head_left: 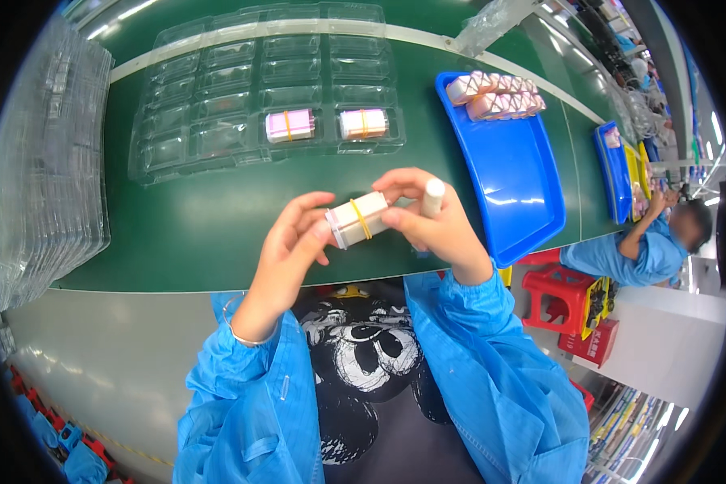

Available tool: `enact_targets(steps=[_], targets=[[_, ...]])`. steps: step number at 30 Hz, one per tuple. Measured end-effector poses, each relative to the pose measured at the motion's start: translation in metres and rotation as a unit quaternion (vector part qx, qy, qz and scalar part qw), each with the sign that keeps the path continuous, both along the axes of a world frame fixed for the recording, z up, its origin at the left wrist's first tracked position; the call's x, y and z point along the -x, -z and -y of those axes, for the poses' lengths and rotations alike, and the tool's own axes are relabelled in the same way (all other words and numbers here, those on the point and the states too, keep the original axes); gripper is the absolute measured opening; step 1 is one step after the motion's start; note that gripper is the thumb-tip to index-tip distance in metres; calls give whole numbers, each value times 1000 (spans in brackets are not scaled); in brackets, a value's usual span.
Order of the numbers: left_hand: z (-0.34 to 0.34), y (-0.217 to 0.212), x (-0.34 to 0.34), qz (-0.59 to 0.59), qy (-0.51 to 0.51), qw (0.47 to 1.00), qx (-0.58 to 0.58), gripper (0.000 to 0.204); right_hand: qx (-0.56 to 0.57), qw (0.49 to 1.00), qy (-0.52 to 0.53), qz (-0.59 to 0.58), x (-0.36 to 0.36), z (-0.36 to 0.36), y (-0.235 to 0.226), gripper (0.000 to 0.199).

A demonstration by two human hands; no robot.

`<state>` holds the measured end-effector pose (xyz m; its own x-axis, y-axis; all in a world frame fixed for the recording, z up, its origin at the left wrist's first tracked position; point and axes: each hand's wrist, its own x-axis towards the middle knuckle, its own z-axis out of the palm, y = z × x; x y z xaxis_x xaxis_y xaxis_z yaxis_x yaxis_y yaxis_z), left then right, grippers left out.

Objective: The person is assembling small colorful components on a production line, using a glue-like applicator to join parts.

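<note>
Right, green desk [202, 218] across the upper frame, clear compartment tray [222, 102] upper left, blue tray [516, 177] upper right. Left hand [292, 238] and right hand [437, 224] pinch opposite ends of the banded bundle [349, 222], mid-frame; right also grips a white cylinder [432, 198]. I'd keep pressure light and even, pieces square, cylinder clear, yellow band [361, 218] straight and untwisted.

Factory workshop: long green workbench [210, 230], stacked clear trays [52, 161], blue bin [516, 181], blue-clad co-worker [639, 254].
</note>
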<state>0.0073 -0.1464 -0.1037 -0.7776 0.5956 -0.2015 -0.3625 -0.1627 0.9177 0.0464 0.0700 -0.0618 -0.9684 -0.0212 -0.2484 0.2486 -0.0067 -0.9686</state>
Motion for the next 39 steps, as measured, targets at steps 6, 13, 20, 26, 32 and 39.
enact_targets(steps=[6, 13, 20, 26, 32, 39], targets=[[-13, -12, -8, -30, -21, 997, -68, 52, 39, 985, 15, -165, -12, 0, 17, 32], [-20, -5, 6, -171, -42, 983, -46, 45, -68, 960, 6, -270, -14, -6, 21, 43], [-32, -8, 49, -463, -40, 880, 99, 41, -299, 890, 193, -286, 14, -95, -20, 28], [-60, -17, 99, -571, -67, 798, 183, 40, -562, 776, 218, -188, 49, -198, 27, 41], [-72, 1, 134, -577, -66, 761, 288, 40, -544, 783, 220, -207, 46, -152, 21, 35], [-67, -5, 130, -617, -123, 706, 326, 36, -555, 759, 252, -230, 39, -152, 17, 38]])
